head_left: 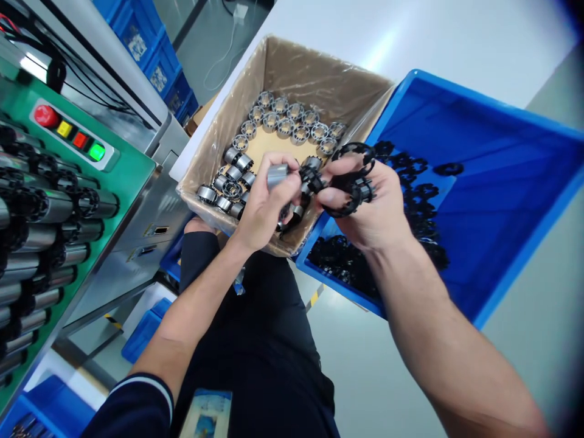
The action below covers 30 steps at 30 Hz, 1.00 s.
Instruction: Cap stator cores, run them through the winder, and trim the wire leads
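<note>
My left hand is closed around a grey metal cylinder part, held over the front of a plastic-lined cardboard box. My right hand is closed on several black plastic rings, one hooked over its fingers. The two hands meet at a black ring pressed against the end of the metal part. More grey metal parts lie in rows inside the box. Loose black rings lie in the blue plastic crate just to the right.
A green machine panel with red, yellow and green buttons stands at the left, with rows of assembled cylinders beside it. Blue bins are stacked at the back left and on the floor. My dark-trousered legs are below the box.
</note>
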Motion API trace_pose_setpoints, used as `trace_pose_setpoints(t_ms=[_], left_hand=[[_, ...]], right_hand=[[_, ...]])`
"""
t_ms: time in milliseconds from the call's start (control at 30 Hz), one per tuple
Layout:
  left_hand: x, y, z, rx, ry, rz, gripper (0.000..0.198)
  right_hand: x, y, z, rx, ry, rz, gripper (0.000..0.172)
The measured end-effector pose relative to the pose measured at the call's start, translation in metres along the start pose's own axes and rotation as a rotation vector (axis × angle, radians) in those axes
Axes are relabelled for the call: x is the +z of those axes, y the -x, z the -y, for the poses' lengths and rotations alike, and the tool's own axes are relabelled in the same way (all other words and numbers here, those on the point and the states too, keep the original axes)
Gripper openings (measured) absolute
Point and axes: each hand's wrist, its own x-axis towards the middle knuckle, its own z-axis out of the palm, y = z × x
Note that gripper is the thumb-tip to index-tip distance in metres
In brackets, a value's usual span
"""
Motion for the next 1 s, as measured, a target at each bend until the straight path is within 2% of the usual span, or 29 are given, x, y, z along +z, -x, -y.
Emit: trace_pose_setpoints(t_ms=[100, 367, 600, 833, 1000], left_hand=[[0.002, -0.001, -0.001, -0.039, 0.070, -0.002, 0.045], [0.005, 0.001, 0.006, -0.017, -0.230, -0.063, 0.066], [-0.001, 0.001, 0.008, -0.013, -0.263, -0.049, 0.061], [-0.004, -0.002, 0.012, 0.014, -0.275, -0.019, 0.058], [-0.001, -0.002, 0.009, -0.083, -0.273, -0.033, 0.065]], right_hand=[[0.005, 0.002, -0.002, -0.015, 0.023, -0.023, 0.066], [0.007, 0.009, -0.002, -0.061, 0.108, 0.023, 0.055], [-0.002, 0.005, -0.002, -0.062, 0.126, 0.044, 0.047], [0.003, 0.007, -0.006, -0.062, 0.102, 0.023, 0.045], [0.008, 0.009, -0.011, -0.053, 0.071, -0.017, 0.040]])
